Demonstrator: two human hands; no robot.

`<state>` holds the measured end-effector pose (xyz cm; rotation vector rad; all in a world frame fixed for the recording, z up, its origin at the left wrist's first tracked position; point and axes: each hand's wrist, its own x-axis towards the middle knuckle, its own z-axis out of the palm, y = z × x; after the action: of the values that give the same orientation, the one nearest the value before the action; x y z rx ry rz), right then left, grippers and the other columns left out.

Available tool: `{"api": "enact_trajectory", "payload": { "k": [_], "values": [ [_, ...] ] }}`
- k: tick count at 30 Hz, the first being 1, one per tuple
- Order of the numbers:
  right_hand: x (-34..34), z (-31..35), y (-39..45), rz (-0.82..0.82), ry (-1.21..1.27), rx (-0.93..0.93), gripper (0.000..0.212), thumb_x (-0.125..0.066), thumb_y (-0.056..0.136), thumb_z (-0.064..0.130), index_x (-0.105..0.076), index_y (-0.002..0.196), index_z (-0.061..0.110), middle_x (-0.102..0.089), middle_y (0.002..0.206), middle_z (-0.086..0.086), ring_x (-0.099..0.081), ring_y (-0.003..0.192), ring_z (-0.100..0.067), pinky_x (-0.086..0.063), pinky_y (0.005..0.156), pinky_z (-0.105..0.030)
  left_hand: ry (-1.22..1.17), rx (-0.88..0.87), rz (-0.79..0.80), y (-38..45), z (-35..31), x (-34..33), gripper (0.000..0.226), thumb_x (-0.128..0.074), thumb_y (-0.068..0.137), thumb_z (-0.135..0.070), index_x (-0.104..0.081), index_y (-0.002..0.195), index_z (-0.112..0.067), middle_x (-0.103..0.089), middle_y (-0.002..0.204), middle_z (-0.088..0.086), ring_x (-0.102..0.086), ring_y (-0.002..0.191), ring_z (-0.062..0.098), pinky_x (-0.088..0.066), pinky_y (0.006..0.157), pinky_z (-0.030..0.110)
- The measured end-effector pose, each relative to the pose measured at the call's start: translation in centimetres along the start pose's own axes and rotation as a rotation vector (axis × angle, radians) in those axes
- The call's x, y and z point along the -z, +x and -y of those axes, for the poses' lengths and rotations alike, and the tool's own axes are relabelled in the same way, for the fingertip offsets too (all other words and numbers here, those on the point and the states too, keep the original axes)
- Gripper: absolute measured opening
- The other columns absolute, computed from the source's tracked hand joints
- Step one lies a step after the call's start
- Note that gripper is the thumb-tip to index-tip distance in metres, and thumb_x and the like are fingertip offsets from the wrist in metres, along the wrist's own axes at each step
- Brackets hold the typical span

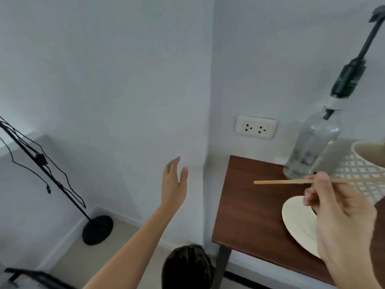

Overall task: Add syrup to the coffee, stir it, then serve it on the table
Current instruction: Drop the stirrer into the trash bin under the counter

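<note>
My right hand [341, 217] pinches a thin wooden stir stick [279, 182] that lies level, pointing left over the brown table [250, 205]. Under that hand lies a cream saucer [298, 224], partly hidden. A cream cup with a lattice pattern [362, 170] is at the right edge, cut off by the frame; its contents are hidden. Behind it stands a clear glass syrup bottle [312, 147] with a black pump on top. My left hand [174, 184] hangs in the air left of the table, fingers apart, holding nothing.
A double wall socket [255, 127] sits on the wall behind the table. A black stand with cables and a round base [97, 229] is on the floor at left. A dark rounded object [187, 265] is low at the table's corner.
</note>
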<state>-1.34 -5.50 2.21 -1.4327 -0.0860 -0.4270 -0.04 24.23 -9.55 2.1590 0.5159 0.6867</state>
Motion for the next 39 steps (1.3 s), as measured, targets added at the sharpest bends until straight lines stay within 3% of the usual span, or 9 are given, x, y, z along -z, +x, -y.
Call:
{"api": "enact_trajectory", "payload": {
  "k": [5, 8, 12, 16, 19, 21, 27, 31, 39],
  "values": [
    [-10.5, -3.7, -7.1, 0.062, -0.287, 0.070, 0.031, -0.051, 0.092, 0.053, -0.069, 0.081, 0.031, -0.066, 0.068, 0.003, -0.056, 0.049, -0.010, -0.040, 0.047, -0.010, 0.523, -0.331, 0.414, 4.9, 10.9, -0.8, 0.058, -0.039, 0.106, -0.033, -0.020, 0.158, -0.016, -0.003, 0.169, 0.012, -0.003, 0.156, 0.033, -0.018, 0.124, 0.054],
    [-14.9, -6.7, -10.2, 0.110, -0.474, 0.135, 0.030, -0.051, 0.089, 0.044, -0.071, 0.083, 0.022, -0.066, 0.064, 0.009, -0.061, 0.053, -0.011, -0.047, 0.052, -0.018, 0.637, -0.543, 0.409, 6.9, 14.7, -1.4, 0.064, -0.039, 0.103, -0.035, -0.011, 0.159, -0.021, 0.008, 0.168, 0.010, 0.014, 0.155, 0.029, -0.011, 0.121, 0.059],
    [-17.9, -12.2, -13.5, 0.187, -0.614, 0.092, 0.012, -0.068, 0.090, 0.020, -0.076, 0.084, 0.013, -0.072, 0.082, 0.010, -0.068, 0.075, -0.001, -0.050, 0.066, -0.006, 0.687, -0.626, 0.380, 8.1, 18.4, -2.7, 0.075, -0.033, 0.101, -0.043, 0.010, 0.157, -0.019, 0.037, 0.161, -0.002, 0.037, 0.148, 0.020, -0.002, 0.118, 0.060],
    [-18.4, -20.1, -16.2, 0.238, -0.721, -0.080, 0.006, -0.074, 0.082, 0.008, -0.077, 0.086, 0.011, -0.070, 0.082, 0.015, -0.066, 0.079, 0.009, -0.046, 0.067, 0.001, 0.675, -0.703, 0.360, 9.0, 19.7, -3.3, 0.076, -0.027, 0.101, -0.044, 0.021, 0.156, -0.023, 0.036, 0.162, -0.005, 0.037, 0.148, 0.018, 0.000, 0.115, 0.063],
    [-18.5, -25.8, -17.6, 0.287, -0.797, -0.152, 0.004, -0.076, 0.080, 0.005, -0.076, 0.081, 0.009, -0.066, 0.073, 0.015, -0.062, 0.070, 0.014, -0.044, 0.061, 0.002, 0.663, -0.745, 0.365, 9.7, 20.6, -3.3, 0.071, -0.032, 0.101, -0.043, 0.002, 0.158, -0.019, 0.009, 0.166, -0.001, 0.037, 0.147, 0.016, -0.004, 0.115, 0.065],
    [-18.7, -28.9, -18.1, 0.298, -0.827, -0.247, 0.006, -0.074, 0.083, 0.006, -0.074, 0.079, 0.010, -0.064, 0.067, 0.013, -0.062, 0.061, 0.004, -0.043, 0.059, 0.001, 0.654, -0.770, 0.363, 10.2, 21.2, -3.4, 0.070, -0.039, 0.101, -0.042, -0.006, 0.157, -0.017, -0.001, 0.164, 0.001, 0.037, 0.147, 0.016, -0.006, 0.116, 0.065],
    [-19.5, -34.1, -19.0, 0.299, -0.841, -0.501, 0.021, -0.064, 0.092, 0.016, -0.071, 0.104, -0.001, -0.070, 0.078, 0.004, -0.061, 0.070, 0.001, -0.042, 0.069, -0.001, 0.647, -0.808, 0.356, 10.5, 22.0, -4.2, 0.078, -0.038, 0.101, -0.044, 0.013, 0.155, -0.019, -0.001, 0.163, 0.003, 0.038, 0.147, 0.019, -0.001, 0.114, 0.066],
    [-19.4, -34.3, -20.1, 0.211, -0.834, -0.580, 0.035, -0.063, 0.093, 0.020, -0.066, 0.119, -0.003, -0.074, 0.107, -0.017, -0.071, 0.100, -0.023, -0.050, 0.087, -0.022, 0.661, -0.806, 0.385, 10.6, 22.1, -4.0, 0.082, -0.036, 0.102, -0.045, 0.024, 0.153, -0.022, 0.002, 0.164, 0.003, 0.039, 0.146, 0.021, 0.000, 0.114, 0.066],
    [-20.9, -25.9, -18.4, 0.161, -0.842, -0.362, 0.037, -0.062, 0.093, 0.023, -0.064, 0.123, 0.002, -0.074, 0.108, -0.012, -0.071, 0.101, -0.023, -0.054, 0.092, -0.029, 0.658, -0.667, 0.632, 9.8, 19.4, -1.2, 0.080, -0.033, 0.103, -0.047, 0.024, 0.152, -0.020, 0.051, 0.152, -0.007, 0.048, 0.140, 0.018, 0.001, 0.119, 0.067]
  ]
}}
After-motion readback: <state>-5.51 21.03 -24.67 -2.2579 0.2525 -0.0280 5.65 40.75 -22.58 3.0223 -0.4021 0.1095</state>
